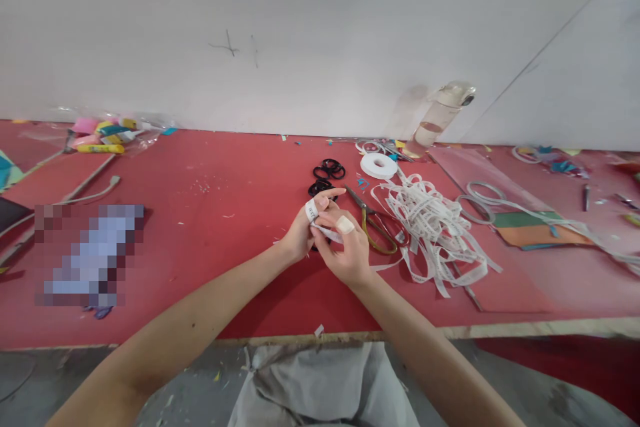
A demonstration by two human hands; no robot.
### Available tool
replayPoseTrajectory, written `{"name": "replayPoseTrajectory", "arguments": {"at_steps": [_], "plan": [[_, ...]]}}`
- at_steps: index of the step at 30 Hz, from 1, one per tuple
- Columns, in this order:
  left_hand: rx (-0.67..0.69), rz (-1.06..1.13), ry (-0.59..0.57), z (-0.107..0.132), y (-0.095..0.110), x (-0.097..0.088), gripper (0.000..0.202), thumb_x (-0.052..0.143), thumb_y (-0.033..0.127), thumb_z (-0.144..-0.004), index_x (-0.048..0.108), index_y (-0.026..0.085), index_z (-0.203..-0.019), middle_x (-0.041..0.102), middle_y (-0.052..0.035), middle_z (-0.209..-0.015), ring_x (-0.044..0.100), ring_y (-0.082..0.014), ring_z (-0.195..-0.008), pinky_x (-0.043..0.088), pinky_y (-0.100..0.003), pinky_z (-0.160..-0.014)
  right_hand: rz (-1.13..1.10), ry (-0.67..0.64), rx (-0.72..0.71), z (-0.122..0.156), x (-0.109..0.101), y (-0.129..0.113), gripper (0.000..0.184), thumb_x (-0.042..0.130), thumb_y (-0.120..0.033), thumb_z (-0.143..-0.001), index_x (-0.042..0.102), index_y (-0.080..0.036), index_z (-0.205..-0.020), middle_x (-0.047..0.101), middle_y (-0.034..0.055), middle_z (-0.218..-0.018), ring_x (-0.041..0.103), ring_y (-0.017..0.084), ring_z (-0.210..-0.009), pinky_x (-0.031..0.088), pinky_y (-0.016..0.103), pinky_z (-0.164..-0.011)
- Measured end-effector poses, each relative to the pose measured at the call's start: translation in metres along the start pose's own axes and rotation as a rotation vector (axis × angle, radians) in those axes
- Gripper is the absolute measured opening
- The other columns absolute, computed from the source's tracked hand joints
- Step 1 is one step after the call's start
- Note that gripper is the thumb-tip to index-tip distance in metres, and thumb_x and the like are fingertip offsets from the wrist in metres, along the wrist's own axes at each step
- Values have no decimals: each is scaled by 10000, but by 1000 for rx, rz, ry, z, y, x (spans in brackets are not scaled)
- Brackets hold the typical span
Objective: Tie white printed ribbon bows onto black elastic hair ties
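Observation:
My two hands meet over the red table. A white printed ribbon point(311, 211) loops round the thumb side of my left hand point(299, 232), whose index finger points to the right. My right hand point(351, 252) has its fingers closed on the ribbon's tail, against the left hand; a pale patch like tape covers one of its fingers. Black elastic bands point(329, 169) lie just beyond the fingertips, partly hidden by them. Scissors point(373, 223) with gold-coloured handles rest beside my right hand. A tangled heap of printed ribbon point(433, 223) spreads to the right.
A white tape roll point(379, 165) and a tilted-looking clear bottle point(437, 120) stand near the wall. Coloured sheets point(543, 230) and a pale cord point(530, 203) lie at right. A bag of small colourful items point(107, 133) and a blurred-out object point(95, 250) are at left.

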State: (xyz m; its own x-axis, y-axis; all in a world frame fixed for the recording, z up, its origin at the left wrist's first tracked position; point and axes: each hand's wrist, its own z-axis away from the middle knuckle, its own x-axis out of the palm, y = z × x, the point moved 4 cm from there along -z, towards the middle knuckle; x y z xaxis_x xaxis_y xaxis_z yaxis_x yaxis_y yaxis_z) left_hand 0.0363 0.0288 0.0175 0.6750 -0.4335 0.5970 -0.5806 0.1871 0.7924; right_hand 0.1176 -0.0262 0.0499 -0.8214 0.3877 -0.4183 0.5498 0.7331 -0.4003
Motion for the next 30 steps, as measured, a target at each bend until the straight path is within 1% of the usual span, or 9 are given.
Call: {"name": "replayPoseTrajectory", "arguments": {"at_steps": [4,6,10,13,16,21,25,27,30], "plan": [[-47,106,-6,2,2,0,451,588,453,-830,619,189,-1195,481,13,-752,392,-70,-539,322,-213,-491,-56,-61,-21,1,-1,-2,306,538,-190,-894,574,-221,-1196,718,79,-1017,680,214,-999,563,373,-886],[-56,132,1,3,2,0,444,595,441,-828,622,189,-1191,507,0,-786,422,-79,-565,344,-224,-511,-59,-70,22,2,-1,0,313,483,-186,-923,575,-217,-1221,722,87,-1041,691,211,-985,563,375,-894],[-44,154,17,5,1,4,459,587,452,-819,624,185,-1190,511,-4,-772,427,-89,-572,341,-235,-529,13,13,128,6,-2,5,300,567,-232,-910,587,-226,-1209,739,71,-976,714,202,-882,583,344,-836],[-53,167,30,7,0,6,458,588,451,-818,627,184,-1188,508,3,-738,408,-83,-549,315,-231,-518,1,44,128,7,-2,6,308,609,-263,-894,586,-235,-1200,743,50,-961,712,201,-919,584,330,-818],[-88,128,25,9,-1,8,483,581,467,-824,612,198,-1224,506,10,-685,403,-86,-521,307,-229,-508,6,75,203,8,-3,8,308,641,-317,-880,605,-237,-1175,740,56,-983,710,207,-926,586,323,-794],[-98,78,8,9,-2,7,485,580,483,-823,611,212,-1223,568,-16,-748,510,-131,-611,372,-245,-559,-52,108,329,8,-4,11,272,606,-319,-904,601,-241,-1164,736,49,-959,707,186,-897,579,297,-755],[-60,100,-20,7,-3,6,461,589,467,-834,625,199,-1207,537,-5,-726,465,-106,-583,362,-235,-560,-123,73,319,6,-1,10,326,660,-285,-866,581,-236,-1179,726,13,-851,701,170,-844,567,304,-807],[-57,105,-15,7,-3,5,457,590,454,-840,619,200,-1219,482,15,-685,401,-85,-541,330,-221,-530,-129,55,291,5,1,9,332,662,-263,-861,579,-234,-1182,722,7,-849,700,167,-839,561,311,-830],[-49,103,8,8,-2,4,457,576,443,-845,609,204,-1233,444,25,-690,387,-80,-555,325,-206,-527,-115,35,273,6,2,8,354,655,-247,-862,566,-252,-1204,718,4,-880,696,166,-848,563,309,-814]]}}
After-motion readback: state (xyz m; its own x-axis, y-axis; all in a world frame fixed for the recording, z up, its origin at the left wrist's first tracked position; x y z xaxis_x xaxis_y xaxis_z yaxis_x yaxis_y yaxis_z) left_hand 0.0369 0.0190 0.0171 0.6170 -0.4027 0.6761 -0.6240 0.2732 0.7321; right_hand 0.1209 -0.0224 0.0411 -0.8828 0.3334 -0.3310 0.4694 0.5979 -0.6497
